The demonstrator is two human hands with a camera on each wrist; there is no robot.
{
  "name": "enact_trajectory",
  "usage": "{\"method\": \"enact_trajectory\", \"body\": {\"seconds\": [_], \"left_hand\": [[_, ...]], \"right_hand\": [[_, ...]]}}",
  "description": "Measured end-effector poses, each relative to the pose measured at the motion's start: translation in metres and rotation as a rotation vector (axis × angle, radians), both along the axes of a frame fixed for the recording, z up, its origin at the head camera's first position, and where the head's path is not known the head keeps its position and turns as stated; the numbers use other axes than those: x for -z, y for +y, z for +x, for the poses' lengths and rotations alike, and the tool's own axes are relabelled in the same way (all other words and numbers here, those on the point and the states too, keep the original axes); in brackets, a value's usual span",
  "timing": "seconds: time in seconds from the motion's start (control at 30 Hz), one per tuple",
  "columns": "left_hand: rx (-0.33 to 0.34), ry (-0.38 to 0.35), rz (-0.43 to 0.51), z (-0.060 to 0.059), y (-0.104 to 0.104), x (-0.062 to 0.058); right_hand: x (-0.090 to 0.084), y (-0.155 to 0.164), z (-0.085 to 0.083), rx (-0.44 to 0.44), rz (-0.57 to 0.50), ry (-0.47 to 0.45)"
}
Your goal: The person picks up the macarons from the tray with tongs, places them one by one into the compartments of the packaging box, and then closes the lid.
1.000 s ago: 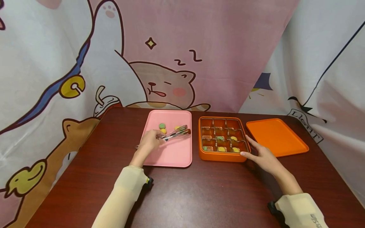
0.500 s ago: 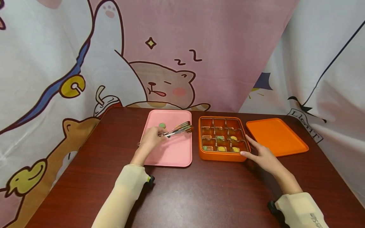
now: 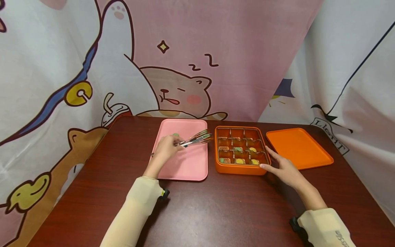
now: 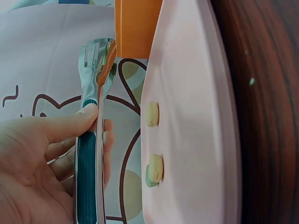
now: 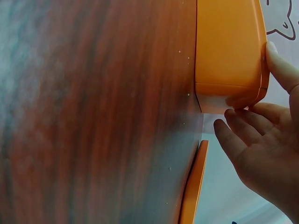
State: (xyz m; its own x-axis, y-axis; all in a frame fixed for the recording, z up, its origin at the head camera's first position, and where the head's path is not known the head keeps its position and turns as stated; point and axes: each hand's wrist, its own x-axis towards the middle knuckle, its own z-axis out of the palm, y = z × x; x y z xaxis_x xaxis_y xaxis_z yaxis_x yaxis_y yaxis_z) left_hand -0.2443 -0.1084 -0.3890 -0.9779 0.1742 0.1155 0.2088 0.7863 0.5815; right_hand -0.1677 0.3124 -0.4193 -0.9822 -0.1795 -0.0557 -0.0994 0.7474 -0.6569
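L hand [image 3: 165, 150] grips tongs [image 3: 193, 140] over the pink tray [image 3: 185, 164], tips shut near the box [image 3: 240, 168]. R hand [image 3: 285, 169], fingers straight, touches box's right front corner; lid [image 3: 298, 148] lies right of box.

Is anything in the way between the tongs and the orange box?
Nothing visible. The left hand holds the tongs above the pink tray, tips near the orange box, its compartments uncovered; the lid lies beyond it.
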Motion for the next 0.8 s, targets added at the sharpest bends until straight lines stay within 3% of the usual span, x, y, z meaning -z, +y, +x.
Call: {"method": "enact_trajectory", "body": {"seconds": [0.8], "left_hand": [[0.03, -0.03, 0.05, 0.003, 0.023, -0.009]], "right_hand": [[0.001, 0.0, 0.0, 0.002, -0.009, -0.002]]}}
